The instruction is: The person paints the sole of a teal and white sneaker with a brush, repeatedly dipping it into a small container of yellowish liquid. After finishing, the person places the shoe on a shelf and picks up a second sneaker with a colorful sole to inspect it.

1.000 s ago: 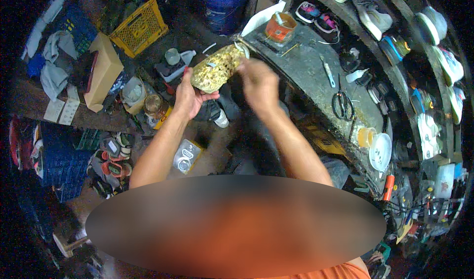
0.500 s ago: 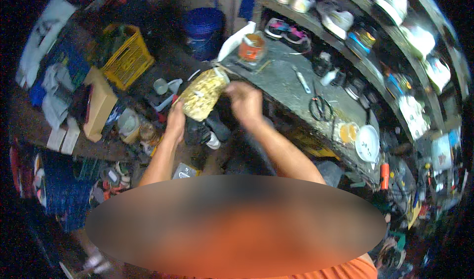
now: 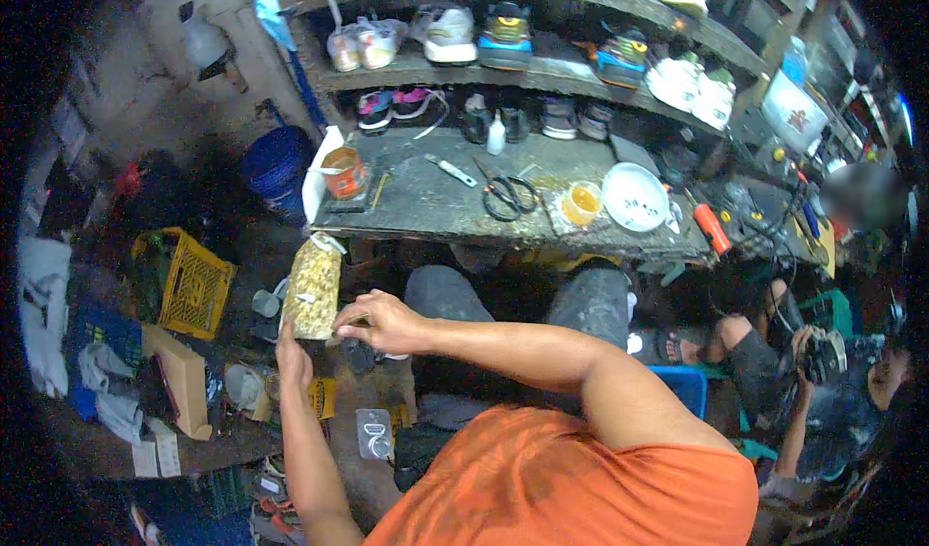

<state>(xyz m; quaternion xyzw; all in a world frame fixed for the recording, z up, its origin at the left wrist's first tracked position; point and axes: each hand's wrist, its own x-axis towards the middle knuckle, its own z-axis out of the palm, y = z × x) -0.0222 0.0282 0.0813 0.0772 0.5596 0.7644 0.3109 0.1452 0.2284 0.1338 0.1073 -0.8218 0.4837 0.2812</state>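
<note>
A yellowish, mottled slab (image 3: 315,277) with a rough surface and a few small white patches hangs over the left end of the workbench's front side. My left hand (image 3: 293,354) grips it at its lower left edge, the fingers partly hidden behind it. Close to the slab's lower right corner is my right hand (image 3: 385,324), its thumb and fingertips pressed together. Whatever those fingertips hold, if anything, is too small to make out. At the slab's upper end a whitish strip or cloth (image 3: 329,243) shows.
On the workbench (image 3: 406,198) lie an orange tin (image 3: 344,177), a knife (image 3: 451,171), black scissors (image 3: 509,198), a cup of amber glue (image 3: 582,204) and a white bowl (image 3: 634,184). Shoes fill the shelves behind. A yellow crate (image 3: 198,283) stands left. A co-worker (image 3: 842,382) sits at right.
My view has swung toward the right, bringing in the shelves and a co-worker. My right hand has gone from the slab's upper end to its lower right corner. The left hand still grips the slab.
</note>
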